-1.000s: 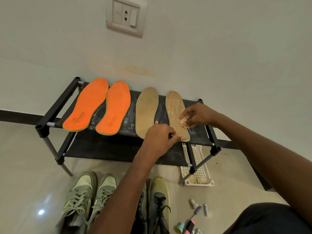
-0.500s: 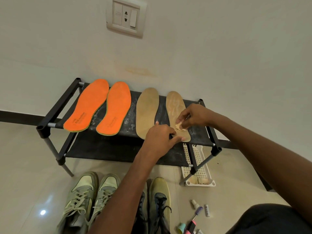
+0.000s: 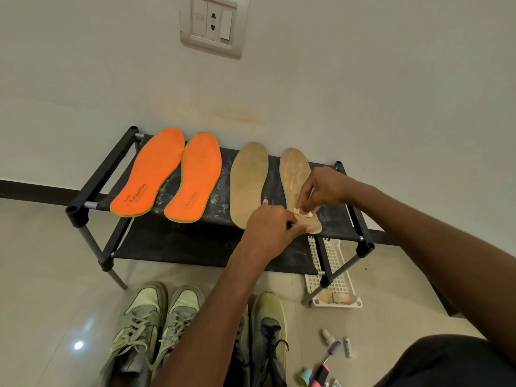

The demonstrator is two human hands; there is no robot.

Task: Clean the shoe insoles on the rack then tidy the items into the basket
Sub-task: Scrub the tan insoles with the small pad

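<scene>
Two orange insoles point(image 3: 152, 170) point(image 3: 195, 178) and two tan insoles point(image 3: 248, 181) point(image 3: 293, 171) lie side by side on the black shoe rack point(image 3: 92, 188). My right hand point(image 3: 324, 188) pinches a small tan wipe point(image 3: 303, 213) against the heel half of the rightmost tan insole. My left hand point(image 3: 269, 227) rests on the heel end of that insole, thumb stretched along its edge, fingers curled. A white slotted basket point(image 3: 333, 277) sits on the floor under the rack's right end.
Pale green sneakers point(image 3: 145, 328) and a darker yellow-green pair point(image 3: 268, 328) stand on the tiled floor in front of the rack. Small bottles and tubes point(image 3: 329, 350) lie on the floor at the lower right. A wall with a socket plate point(image 3: 212, 23) is directly behind the rack.
My right hand has slid the wipe back and forth along the rightmost tan insole and now sits near its heel. My left hand has stayed on the heel end.
</scene>
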